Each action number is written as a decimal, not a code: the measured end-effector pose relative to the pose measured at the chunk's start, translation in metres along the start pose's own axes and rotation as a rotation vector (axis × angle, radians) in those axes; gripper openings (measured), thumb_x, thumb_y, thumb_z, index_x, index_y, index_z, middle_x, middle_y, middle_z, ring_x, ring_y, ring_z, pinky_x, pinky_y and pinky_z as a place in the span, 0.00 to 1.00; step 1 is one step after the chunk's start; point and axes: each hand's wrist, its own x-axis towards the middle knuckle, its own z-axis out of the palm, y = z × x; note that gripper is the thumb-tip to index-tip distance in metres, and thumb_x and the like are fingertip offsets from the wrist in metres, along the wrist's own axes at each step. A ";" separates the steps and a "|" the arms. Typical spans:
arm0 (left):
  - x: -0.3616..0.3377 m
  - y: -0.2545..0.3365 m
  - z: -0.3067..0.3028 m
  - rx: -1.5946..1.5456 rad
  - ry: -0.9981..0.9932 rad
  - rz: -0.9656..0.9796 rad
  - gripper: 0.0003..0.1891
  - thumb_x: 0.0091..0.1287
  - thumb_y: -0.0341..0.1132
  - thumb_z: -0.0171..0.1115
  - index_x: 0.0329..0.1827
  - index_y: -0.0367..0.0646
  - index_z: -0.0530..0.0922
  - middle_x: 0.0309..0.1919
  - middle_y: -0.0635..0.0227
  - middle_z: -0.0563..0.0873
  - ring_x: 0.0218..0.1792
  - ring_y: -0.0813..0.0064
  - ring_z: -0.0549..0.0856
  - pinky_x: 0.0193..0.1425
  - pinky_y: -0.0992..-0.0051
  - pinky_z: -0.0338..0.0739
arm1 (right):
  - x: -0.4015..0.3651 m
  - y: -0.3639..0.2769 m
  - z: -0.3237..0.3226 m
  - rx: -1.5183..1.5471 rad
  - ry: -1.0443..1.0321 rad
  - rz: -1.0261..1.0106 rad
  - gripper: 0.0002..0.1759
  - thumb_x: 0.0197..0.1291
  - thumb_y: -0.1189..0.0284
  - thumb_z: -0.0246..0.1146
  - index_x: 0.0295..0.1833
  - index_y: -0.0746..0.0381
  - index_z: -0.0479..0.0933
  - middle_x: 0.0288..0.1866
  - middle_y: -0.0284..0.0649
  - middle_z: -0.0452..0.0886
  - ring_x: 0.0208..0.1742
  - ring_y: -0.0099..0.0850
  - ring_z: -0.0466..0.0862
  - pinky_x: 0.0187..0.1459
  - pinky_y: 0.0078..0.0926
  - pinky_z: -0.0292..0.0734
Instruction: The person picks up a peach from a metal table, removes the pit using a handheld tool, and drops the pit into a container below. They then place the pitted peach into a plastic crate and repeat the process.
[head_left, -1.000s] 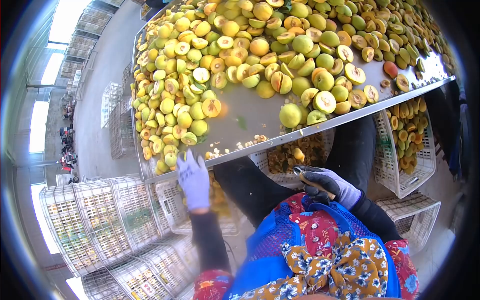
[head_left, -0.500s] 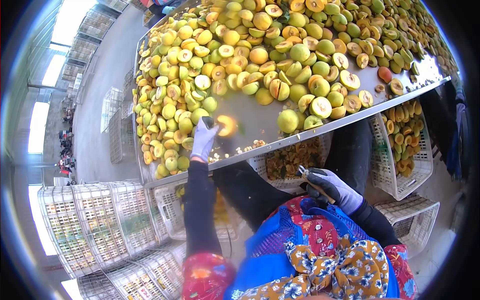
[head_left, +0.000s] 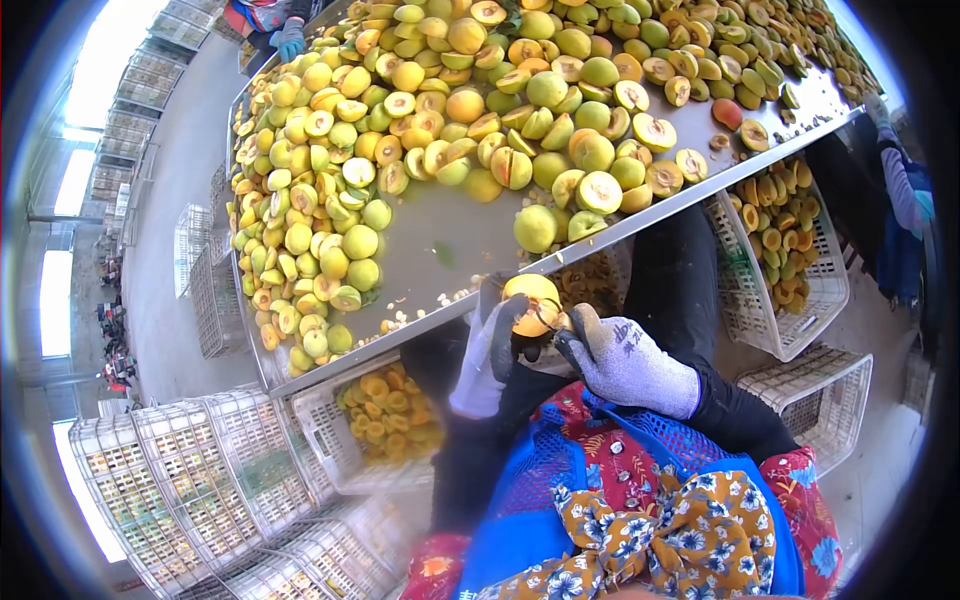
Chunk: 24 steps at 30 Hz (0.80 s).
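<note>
My left hand [head_left: 487,345], in a grey glove with dark fingertips, holds a yellow fruit [head_left: 532,303] just over the metal table's front edge. Against the fruit's right side, my right hand [head_left: 628,362] is closed round a small tool, mostly hidden by the fingers; its metal end meets the fruit. Many whole and halved yellow-green fruits [head_left: 360,241] lie heaped on the metal table [head_left: 425,225]. Small pale pits lie along the table's near edge.
A crate of halved fruit [head_left: 385,405] stands below the table, another crate [head_left: 775,235] at the right. White crates [head_left: 200,460] are stacked at lower left. Another person's gloved hand [head_left: 288,40] is at top left; a co-worker's sleeve [head_left: 900,185] shows at far right.
My left hand has moved right, from over the table to my right hand, carrying the fruit. The right hand has risen with its tool to the fruit. The view has shifted.
</note>
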 end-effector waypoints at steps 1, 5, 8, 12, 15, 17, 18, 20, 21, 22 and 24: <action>-0.006 0.000 0.010 0.009 0.017 0.026 0.20 0.74 0.46 0.53 0.59 0.41 0.73 0.47 0.58 0.85 0.38 0.71 0.87 0.31 0.79 0.80 | -0.002 0.001 -0.001 -0.001 -0.003 0.011 0.18 0.70 0.66 0.58 0.47 0.73 0.67 0.21 0.52 0.78 0.23 0.52 0.82 0.22 0.47 0.73; -0.015 -0.014 0.019 -0.075 0.019 0.026 0.25 0.81 0.53 0.40 0.57 0.39 0.75 0.45 0.60 0.85 0.44 0.73 0.86 0.41 0.77 0.81 | -0.007 0.005 0.000 -0.017 -0.051 0.047 0.17 0.71 0.66 0.57 0.47 0.72 0.67 0.20 0.52 0.77 0.22 0.51 0.81 0.21 0.47 0.73; -0.017 -0.013 0.027 0.044 0.040 0.142 0.27 0.82 0.53 0.37 0.54 0.38 0.76 0.42 0.62 0.85 0.44 0.74 0.85 0.44 0.76 0.81 | -0.010 0.011 0.008 -0.003 -0.041 0.068 0.16 0.71 0.67 0.56 0.47 0.72 0.67 0.20 0.51 0.77 0.21 0.50 0.81 0.21 0.47 0.73; -0.012 -0.030 0.031 0.174 0.145 0.301 0.22 0.83 0.48 0.41 0.52 0.37 0.76 0.41 0.62 0.85 0.41 0.74 0.84 0.47 0.74 0.80 | -0.014 0.026 0.023 -0.107 -0.007 -0.162 0.14 0.73 0.67 0.55 0.46 0.70 0.70 0.21 0.49 0.76 0.19 0.48 0.78 0.23 0.43 0.72; -0.008 -0.046 0.032 0.275 0.224 0.420 0.20 0.83 0.46 0.42 0.53 0.37 0.76 0.43 0.62 0.83 0.44 0.73 0.84 0.51 0.74 0.79 | -0.007 0.008 0.008 0.670 -0.199 0.344 0.19 0.75 0.61 0.53 0.46 0.69 0.72 0.20 0.41 0.73 0.16 0.35 0.74 0.18 0.31 0.69; -0.003 -0.058 0.036 0.322 0.264 0.559 0.20 0.83 0.46 0.43 0.53 0.38 0.76 0.41 0.63 0.83 0.44 0.74 0.84 0.52 0.74 0.79 | -0.005 0.006 0.000 1.363 -0.369 0.711 0.22 0.76 0.57 0.53 0.47 0.68 0.73 0.19 0.36 0.70 0.14 0.26 0.72 0.16 0.23 0.66; -0.001 -0.062 0.036 0.290 0.239 0.543 0.23 0.82 0.51 0.41 0.55 0.39 0.74 0.43 0.61 0.84 0.44 0.71 0.84 0.53 0.72 0.80 | -0.008 0.015 0.000 1.642 -0.435 0.747 0.23 0.76 0.55 0.52 0.47 0.67 0.73 0.19 0.34 0.70 0.15 0.24 0.71 0.15 0.20 0.65; -0.001 -0.056 0.038 0.045 0.026 0.460 0.25 0.81 0.53 0.41 0.59 0.38 0.72 0.45 0.59 0.84 0.46 0.69 0.84 0.55 0.70 0.80 | -0.010 0.027 0.005 2.211 -0.644 0.790 0.23 0.76 0.53 0.52 0.47 0.65 0.74 0.18 0.34 0.68 0.12 0.20 0.67 0.13 0.14 0.63; -0.003 -0.052 0.039 -0.077 -0.079 0.412 0.26 0.81 0.54 0.41 0.60 0.38 0.70 0.47 0.58 0.84 0.47 0.68 0.84 0.55 0.69 0.80 | -0.010 0.030 0.007 2.362 -0.720 0.792 0.23 0.76 0.53 0.52 0.47 0.66 0.73 0.18 0.34 0.68 0.11 0.20 0.67 0.12 0.14 0.63; -0.002 -0.050 0.040 -0.090 -0.111 0.373 0.28 0.80 0.57 0.39 0.61 0.38 0.70 0.47 0.57 0.85 0.47 0.67 0.85 0.55 0.68 0.80 | -0.010 0.031 0.007 2.513 -0.798 0.791 0.23 0.76 0.53 0.51 0.47 0.66 0.73 0.18 0.34 0.68 0.11 0.20 0.66 0.11 0.14 0.62; 0.003 -0.055 0.035 -0.175 -0.169 0.289 0.30 0.80 0.60 0.37 0.62 0.39 0.69 0.47 0.55 0.85 0.46 0.66 0.85 0.54 0.68 0.81 | -0.010 0.033 0.008 2.645 -0.871 0.756 0.23 0.76 0.54 0.51 0.46 0.66 0.73 0.18 0.34 0.69 0.10 0.21 0.65 0.10 0.15 0.61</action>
